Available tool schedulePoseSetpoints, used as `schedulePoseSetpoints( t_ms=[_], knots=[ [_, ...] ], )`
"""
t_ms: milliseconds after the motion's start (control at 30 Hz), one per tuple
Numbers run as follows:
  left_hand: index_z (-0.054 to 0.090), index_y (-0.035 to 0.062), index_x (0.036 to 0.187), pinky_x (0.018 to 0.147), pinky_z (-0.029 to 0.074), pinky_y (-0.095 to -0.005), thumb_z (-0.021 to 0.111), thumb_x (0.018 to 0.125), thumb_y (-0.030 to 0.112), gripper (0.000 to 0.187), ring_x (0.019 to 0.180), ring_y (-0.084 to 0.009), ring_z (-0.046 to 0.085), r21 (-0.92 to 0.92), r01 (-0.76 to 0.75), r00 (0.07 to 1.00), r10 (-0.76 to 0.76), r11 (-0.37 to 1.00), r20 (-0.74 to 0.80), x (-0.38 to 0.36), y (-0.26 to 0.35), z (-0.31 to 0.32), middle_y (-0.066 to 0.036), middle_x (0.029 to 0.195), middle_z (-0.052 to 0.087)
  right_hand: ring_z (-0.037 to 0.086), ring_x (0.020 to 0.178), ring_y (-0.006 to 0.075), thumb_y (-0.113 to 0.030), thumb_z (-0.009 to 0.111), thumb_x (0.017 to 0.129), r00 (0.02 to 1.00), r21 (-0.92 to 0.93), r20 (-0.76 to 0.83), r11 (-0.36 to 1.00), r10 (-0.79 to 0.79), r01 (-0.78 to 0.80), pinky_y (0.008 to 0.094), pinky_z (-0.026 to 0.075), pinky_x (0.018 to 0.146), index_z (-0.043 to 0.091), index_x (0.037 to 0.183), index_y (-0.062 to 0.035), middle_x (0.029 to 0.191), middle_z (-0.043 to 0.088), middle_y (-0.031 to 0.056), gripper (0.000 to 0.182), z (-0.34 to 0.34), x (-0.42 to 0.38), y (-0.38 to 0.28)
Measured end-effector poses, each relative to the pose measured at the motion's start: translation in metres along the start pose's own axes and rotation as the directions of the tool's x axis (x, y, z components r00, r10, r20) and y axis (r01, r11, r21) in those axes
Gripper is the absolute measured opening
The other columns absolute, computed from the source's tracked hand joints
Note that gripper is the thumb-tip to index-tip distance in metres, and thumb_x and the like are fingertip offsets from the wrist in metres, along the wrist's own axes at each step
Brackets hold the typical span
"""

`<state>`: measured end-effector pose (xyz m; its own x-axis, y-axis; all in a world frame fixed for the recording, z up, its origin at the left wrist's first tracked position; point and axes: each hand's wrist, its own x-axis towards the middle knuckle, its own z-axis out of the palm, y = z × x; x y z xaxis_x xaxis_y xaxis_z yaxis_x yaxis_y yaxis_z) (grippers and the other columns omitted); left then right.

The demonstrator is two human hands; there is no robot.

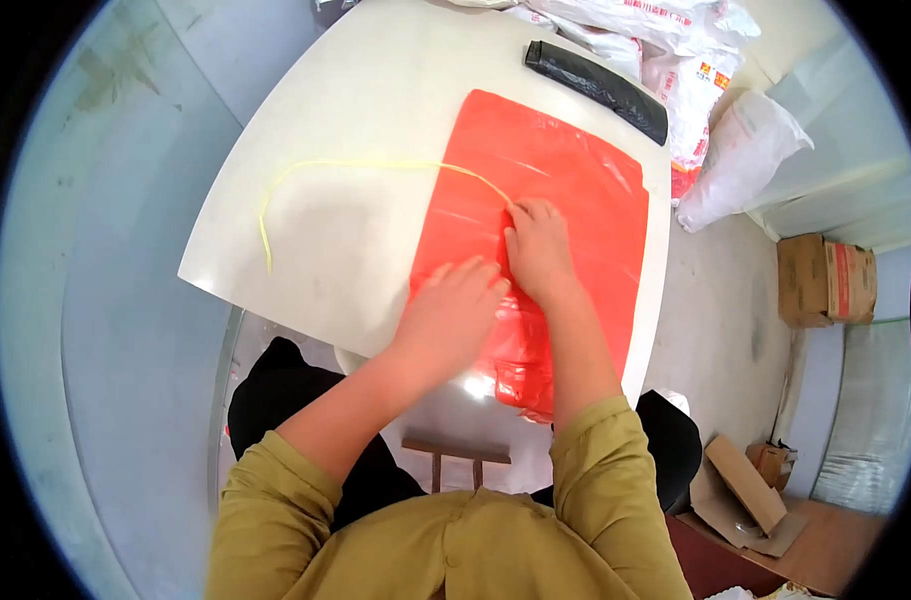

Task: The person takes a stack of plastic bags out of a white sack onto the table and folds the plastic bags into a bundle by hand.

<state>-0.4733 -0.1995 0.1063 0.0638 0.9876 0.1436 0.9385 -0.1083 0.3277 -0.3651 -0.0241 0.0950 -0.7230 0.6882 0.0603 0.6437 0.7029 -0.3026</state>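
Observation:
A stack of red plastic bags lies flat on the white table, its near end folded and hanging over the front edge. A thin yellow strap curves across the tabletop and onto the bags. My right hand rests over the bags, closed, with the strap's end pinched between thumb and fingers. On the left edge of the bags is my left hand, its fingers stretched out over the red plastic and slightly blurred; I see nothing held in it.
A black plastic roll lies at the far right of the white table. White printed sacks are piled behind it. Cardboard boxes stand on the floor at right. A pale wall panel rises at left.

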Motion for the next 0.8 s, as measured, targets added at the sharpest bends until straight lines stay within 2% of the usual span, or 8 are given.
schedulePoseSetpoints(
  t_ms=[100, 200, 300, 433, 533, 633, 667, 800],
  knots=[
    [0.049, 0.0031, 0.15, 0.115, 0.043, -0.0514, 0.06, 0.104, 0.02, 0.05, 0.135, -0.0336, 0.056, -0.331, 0.31, 0.933, -0.351, 0.891, -0.073, -0.004, -0.022, -0.016, -0.018, 0.145, 0.057, 0.053, 0.132, 0.0373, -0.009, 0.059, 0.102, 0.994, 0.27, 0.024, 0.958, -0.107, 0.097, 0.0481, 0.043, 0.114, 0.064, 0.137, -0.0004, 0.139, 0.059, 0.0181, 0.037, -0.002, -0.016, -0.022],
    [0.049, 0.003, 0.148, 0.105, 0.05, -0.0449, 0.053, 0.11, 0.022, 0.042, 0.125, -0.0277, 0.061, -0.921, 0.277, 0.773, -0.632, 0.272, 0.046, -0.004, -0.038, -0.035, -0.016, 0.14, 0.059, 0.057, 0.127, 0.0357, -0.005, 0.057, 0.101, 0.965, 0.652, 0.02, 0.735, -0.26, 0.185, 0.0456, 0.047, 0.11, 0.066, 0.133, -0.0006, 0.132, 0.062, 0.0167, 0.034, -0.003, -0.048, -0.06],
    [0.048, 0.0041, 0.148, 0.098, 0.052, -0.0372, 0.048, 0.113, 0.024, 0.04, 0.117, -0.0209, 0.062, -0.972, 0.106, 0.641, -0.733, -0.208, 0.227, -0.009, -0.059, -0.045, -0.014, 0.136, 0.059, 0.061, 0.12, 0.0341, -0.003, 0.059, 0.1, 0.9, 0.747, 0.213, 0.657, -0.38, 0.101, 0.0429, 0.051, 0.103, 0.069, 0.127, -0.0006, 0.127, 0.064, 0.0164, 0.029, -0.006, -0.074, -0.091],
    [0.064, 0.004, 0.13, 0.072, 0.052, -0.0329, 0.052, 0.111, 0.024, 0.03, 0.089, -0.014, 0.065, -0.968, 0.197, 0.647, -0.72, -0.158, 0.25, -0.025, -0.094, -0.047, -0.008, 0.118, 0.068, 0.065, 0.112, 0.0318, -0.002, 0.06, 0.099, 0.84, 0.803, 0.224, 0.582, -0.495, 0.128, 0.0402, 0.054, 0.097, 0.07, 0.123, 0.0005, 0.12, 0.067, 0.0155, 0.026, -0.009, -0.092, -0.107],
    [0.072, 0.0046, 0.113, 0.064, 0.049, -0.0348, 0.062, 0.105, 0.025, 0.024, 0.076, -0.0173, 0.065, -0.812, 0.339, 0.801, -0.598, 0.476, -0.016, -0.031, -0.09, -0.054, -0.006, 0.093, 0.072, 0.066, 0.11, 0.0306, -0.003, 0.061, 0.099, 0.905, 0.803, 0.2, 0.592, -0.375, 0.068, 0.0392, 0.054, 0.097, 0.071, 0.121, 0.0006, 0.117, 0.068, 0.015, 0.024, -0.011, -0.095, -0.11],
    [0.074, 0.0052, 0.107, 0.069, 0.052, -0.0388, 0.07, 0.097, 0.026, 0.024, 0.077, -0.0255, 0.067, -0.387, 0.066, 0.995, -0.088, 0.92, -0.038, -0.041, -0.086, -0.083, -0.009, 0.079, 0.07, 0.067, 0.11, 0.0293, -0.004, 0.063, 0.099, 0.96, 0.803, 0.188, 0.595, -0.209, -0.028, 0.0382, 0.054, 0.097, 0.071, 0.12, 0.001, 0.116, 0.069, 0.0151, 0.023, -0.016, -0.102, -0.109],
    [0.076, 0.0067, 0.106, 0.08, 0.055, -0.0461, 0.072, 0.091, 0.032, 0.03, 0.09, -0.0353, 0.07, -0.313, 0.148, 0.989, -0.147, 0.938, 0.027, -0.044, -0.091, -0.08, -0.013, 0.097, 0.074, 0.067, 0.11, 0.0288, -0.005, 0.064, 0.099, 0.969, 0.803, 0.191, 0.593, -0.155, -0.063, 0.0379, 0.054, 0.097, 0.071, 0.12, 0.0011, 0.116, 0.069, 0.0152, 0.023, -0.019, -0.105, -0.108],
    [0.075, 0.0071, 0.118, 0.093, 0.056, -0.0456, 0.074, 0.092, 0.036, 0.04, 0.111, -0.0354, 0.068, -0.26, 0.542, 0.814, -0.576, 0.799, -0.072, -0.05, -0.127, -0.065, -0.017, 0.131, 0.067, 0.066, 0.111, 0.0192, -0.004, 0.063, 0.101, 0.975, 0.748, 0.194, 0.659, -0.106, -0.077, 0.0335, 0.053, 0.096, 0.071, 0.121, 0.001, 0.123, 0.07, 0.0089, 0.021, -0.022, -0.124, -0.095]
  ],
)
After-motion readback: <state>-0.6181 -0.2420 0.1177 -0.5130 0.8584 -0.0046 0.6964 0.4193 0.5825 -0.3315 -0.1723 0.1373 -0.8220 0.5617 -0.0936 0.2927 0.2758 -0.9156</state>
